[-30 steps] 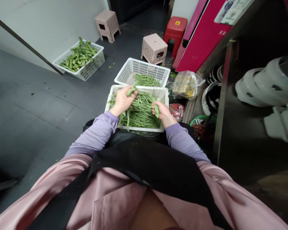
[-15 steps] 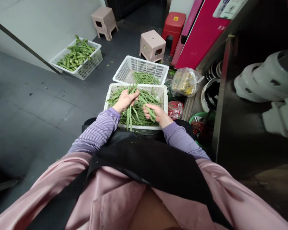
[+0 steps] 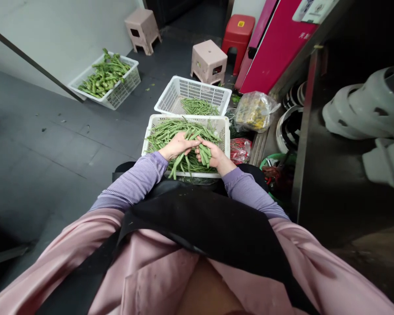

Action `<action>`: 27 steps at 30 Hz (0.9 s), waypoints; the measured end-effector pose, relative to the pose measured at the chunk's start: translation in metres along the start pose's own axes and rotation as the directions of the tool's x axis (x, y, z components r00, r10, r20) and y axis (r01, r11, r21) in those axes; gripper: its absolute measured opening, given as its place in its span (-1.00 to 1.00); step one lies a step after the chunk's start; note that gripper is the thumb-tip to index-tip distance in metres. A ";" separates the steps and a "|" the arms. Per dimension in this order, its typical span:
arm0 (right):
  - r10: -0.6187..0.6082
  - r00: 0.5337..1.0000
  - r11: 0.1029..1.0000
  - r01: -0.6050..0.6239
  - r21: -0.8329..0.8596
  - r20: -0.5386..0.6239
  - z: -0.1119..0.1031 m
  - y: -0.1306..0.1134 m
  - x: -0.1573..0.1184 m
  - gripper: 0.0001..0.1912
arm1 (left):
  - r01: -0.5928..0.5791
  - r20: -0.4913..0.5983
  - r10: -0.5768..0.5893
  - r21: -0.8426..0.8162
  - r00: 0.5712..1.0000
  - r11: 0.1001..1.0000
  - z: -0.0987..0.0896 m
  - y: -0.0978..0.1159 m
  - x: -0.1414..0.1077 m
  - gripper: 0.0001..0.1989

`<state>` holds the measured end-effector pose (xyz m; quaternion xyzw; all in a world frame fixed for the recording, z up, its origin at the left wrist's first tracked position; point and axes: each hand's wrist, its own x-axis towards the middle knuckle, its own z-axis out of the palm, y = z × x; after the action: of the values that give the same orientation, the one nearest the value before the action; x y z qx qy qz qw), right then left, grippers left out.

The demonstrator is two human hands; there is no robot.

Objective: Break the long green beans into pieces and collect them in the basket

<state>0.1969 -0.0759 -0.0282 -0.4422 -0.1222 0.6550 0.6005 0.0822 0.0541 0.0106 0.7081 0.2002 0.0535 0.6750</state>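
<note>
Long green beans (image 3: 167,129) fill the near white plastic basket (image 3: 226,131) in front of my lap. Over this basket my left hand (image 3: 180,145) is closed around several beans, whose ends hang down below the fingers. My right hand (image 3: 210,154) grips a small bunch of beans as well, at the basket's right side. The fingertips of both hands meet or nearly meet over the pile. Just behind stands a second white basket (image 3: 170,94) with fewer beans (image 3: 198,106) at its right end.
A third basket (image 3: 120,94) at the left holds thick green stalks. Stools (image 3: 209,59) stand at the back, one red (image 3: 239,37). Plastic bags (image 3: 256,111), a green tub (image 3: 265,162) and a dark metal shelf (image 3: 302,153) line the right side.
My left hand has moved right and slightly down with its beans, up to my right hand. The right hand stays nearly in place, still holding beans.
</note>
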 end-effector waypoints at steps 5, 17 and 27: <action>0.046 0.998 0.993 -0.051 0.110 0.047 0.004 0.001 -0.005 -0.77 | 0.027 -0.143 -0.055 -0.194 0.988 0.981 0.004 -0.003 -0.003 -0.69; -0.039 0.992 0.999 0.037 -0.019 -0.119 0.015 0.015 -0.005 -0.72 | 0.083 -0.432 0.144 0.464 0.890 0.882 0.007 -0.011 0.001 -0.80; 0.084 0.836 0.996 -0.057 0.066 -0.542 -0.004 -0.044 0.065 -0.85 | -0.045 -0.545 -0.142 -0.315 0.826 0.948 -0.038 -0.029 -0.001 -0.74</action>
<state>0.2376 -0.0085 -0.0281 -0.5998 0.0848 0.5269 0.5962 0.0621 0.0899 -0.0140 0.5389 0.3967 0.2728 0.6913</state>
